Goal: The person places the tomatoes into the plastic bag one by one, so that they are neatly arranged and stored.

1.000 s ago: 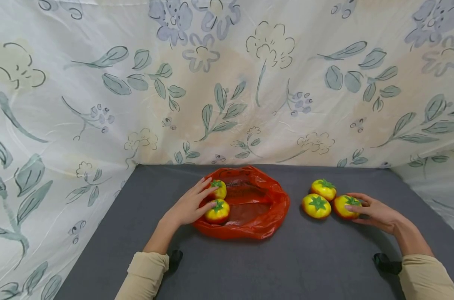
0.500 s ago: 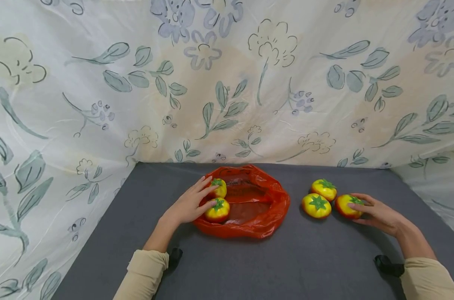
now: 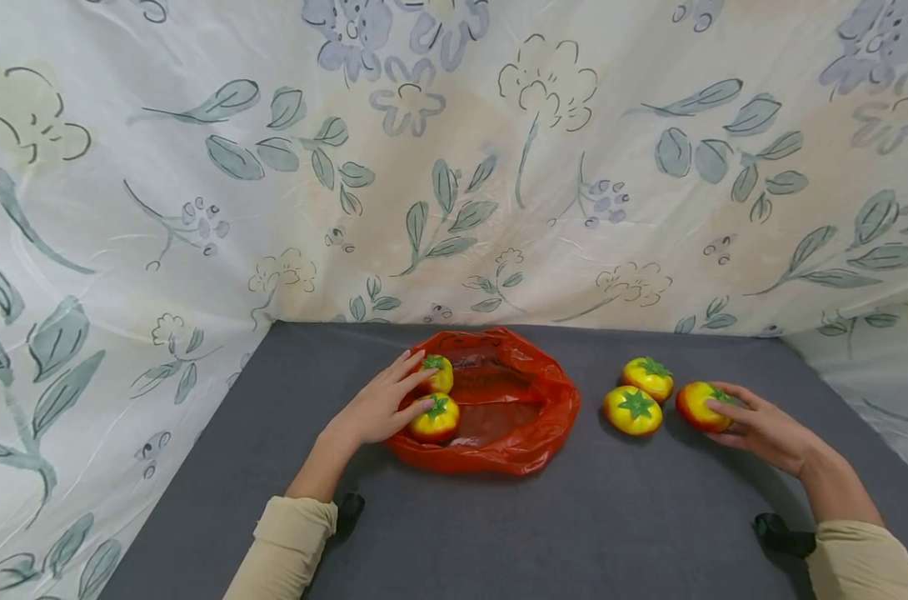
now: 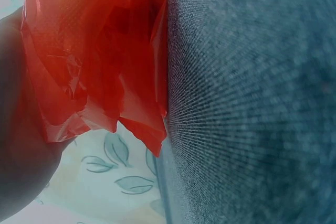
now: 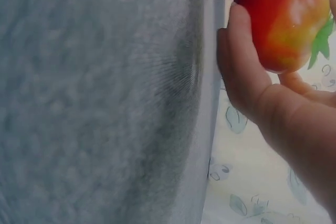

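Observation:
My right hand (image 3: 770,432) pinches a yellow-and-red tomato (image 3: 697,407) with a green leafy top between thumb and fingers. In the right wrist view, that tomato (image 5: 286,17) appears raised off the grey cloth. Left of it lie two more such tomatoes, one behind (image 3: 646,381) and one in front (image 3: 632,412). My left hand (image 3: 379,406) rests over the left rim of a red plastic bag (image 3: 555,408), its fingers extended onto two tomatoes inside, a rear one (image 3: 441,375) and a front one (image 3: 434,421). In the left wrist view, the bag (image 4: 94,51) hides these fingers.
A dark grey cloth (image 3: 499,533) covers the table, whose far edge meets a floral curtain (image 3: 454,208). The curtain also closes off the left and right sides. Each wrist carries a black camera, a left one (image 3: 349,515) and a right one (image 3: 784,535).
My right hand has drawn its tomato slightly up and to the right, away from the other two, and the tomato has tilted. The left hand and the bag stay in place.

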